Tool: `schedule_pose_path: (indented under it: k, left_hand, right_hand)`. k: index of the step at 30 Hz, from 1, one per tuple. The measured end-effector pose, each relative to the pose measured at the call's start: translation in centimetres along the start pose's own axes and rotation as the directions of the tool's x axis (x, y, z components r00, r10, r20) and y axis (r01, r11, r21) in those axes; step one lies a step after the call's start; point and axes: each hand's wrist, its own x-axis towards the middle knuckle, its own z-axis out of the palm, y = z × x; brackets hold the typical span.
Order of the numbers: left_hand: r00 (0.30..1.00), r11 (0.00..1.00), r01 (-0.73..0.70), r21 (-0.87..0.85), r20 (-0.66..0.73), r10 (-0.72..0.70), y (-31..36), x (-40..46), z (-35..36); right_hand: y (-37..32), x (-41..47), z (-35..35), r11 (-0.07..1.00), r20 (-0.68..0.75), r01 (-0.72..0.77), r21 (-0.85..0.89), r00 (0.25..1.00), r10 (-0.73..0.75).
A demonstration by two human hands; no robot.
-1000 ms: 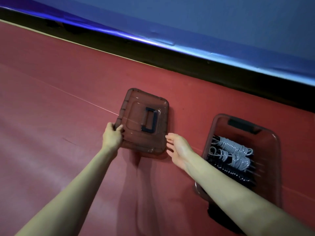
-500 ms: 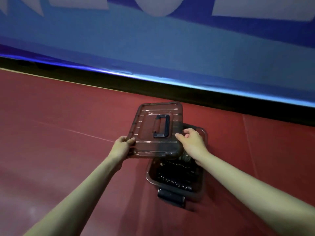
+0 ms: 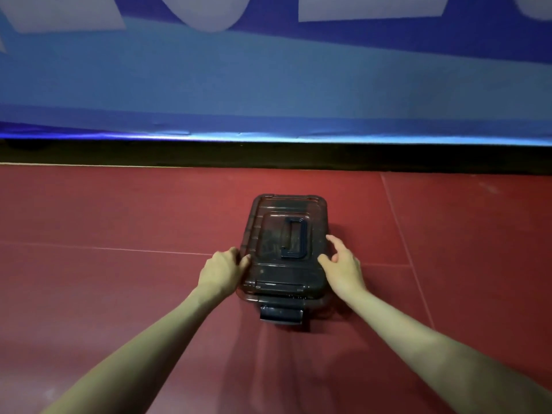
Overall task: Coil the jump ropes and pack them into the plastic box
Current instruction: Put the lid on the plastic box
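Gripping the lid's (image 3: 286, 273) left edge, left hand (image 3: 221, 271); right hand (image 3: 343, 264) spread, touching right edge.

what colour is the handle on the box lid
Dark navy, almost black, against the smoky translucent lid; the handle shows best in the head view.

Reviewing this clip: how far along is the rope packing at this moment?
Nearly finished. Done: the lid sits on the plastic box, with rope shapes dimly visible through it. In hand: the left hand touches the lid's left edge, the right hand rests at its right edge. Left: the front latch sticks out, apparently not yet snapped.
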Motion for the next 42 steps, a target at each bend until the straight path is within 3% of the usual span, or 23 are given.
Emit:
schedule_pose_path:
  k: [3,11,16,23,31,33,35,37,38,40,42]
  left_hand:
    - [0.999,0.993,-0.013,0.118,0.041,0.008,0.2,-1.0,0.2]
    - [0.992,0.99,-0.003,0.143,0.128,-0.015,-0.1,-1.2,0.2]
    - [0.992,0.996,0.052,-0.073,0.118,-0.043,-0.8,-1.3,1.4]
    - [0.993,0.915,0.077,-0.397,0.11,-0.036,-1.7,-1.9,3.0]
    - [0.993,0.949,0.095,-0.3,0.09,-0.071,-1.8,-1.3,3.4]
    - [0.993,0.961,0.096,-0.26,0.091,-0.075,-1.6,-1.4,3.3]
    - [1.0,0.986,0.009,-0.167,0.01,-0.007,-1.6,-1.8,3.0]
    - [0.972,0.981,-0.191,0.018,-0.135,0.191,-1.9,-2.2,2.6]
    - [0.942,0.954,-0.287,0.087,-0.153,0.298,-2.1,-2.4,2.4]
    - [0.915,0.92,-0.383,0.08,-0.103,0.389,-2.5,-2.8,2.1]
    - [0.925,0.926,-0.378,-0.012,-0.06,0.376,-3.2,-3.1,2.4]
  right_hand:
    - [0.4,-0.4,-0.4,0.998,0.04,0.02,-0.058,0.999,-0.018]
    - [1.7,-0.3,-0.2,0.992,0.061,0.062,-0.108,0.997,-0.056]
    - [2.1,-0.1,-0.1,0.986,0.064,0.118,-0.121,0.992,-0.111]
    - [3.6,-0.1,-0.3,0.966,0.138,0.195,-0.168,0.975,-0.173]
    - [3.2,0.6,-1.1,0.949,0.199,0.193,-0.249,0.969,-0.145]
    - [2.4,0.7,-1.7,0.896,0.251,0.231,-0.378,0.958,-0.141]
    - [2.0,0.4,-2.2,0.775,0.256,0.292,-0.56,0.951,-0.174]
    - [2.0,-0.8,-2.1,0.678,0.193,0.422,-0.602,0.901,-0.39]
    - [2.3,-1.5,-1.9,0.623,0.18,0.526,-0.578,0.828,-0.531]
    - [3.4,-2.7,-0.7,0.494,0.296,0.689,-0.53,0.697,-0.653]
    - [4.7,-3.5,0.9,0.379,0.499,0.737,-0.559,0.665,-0.555]
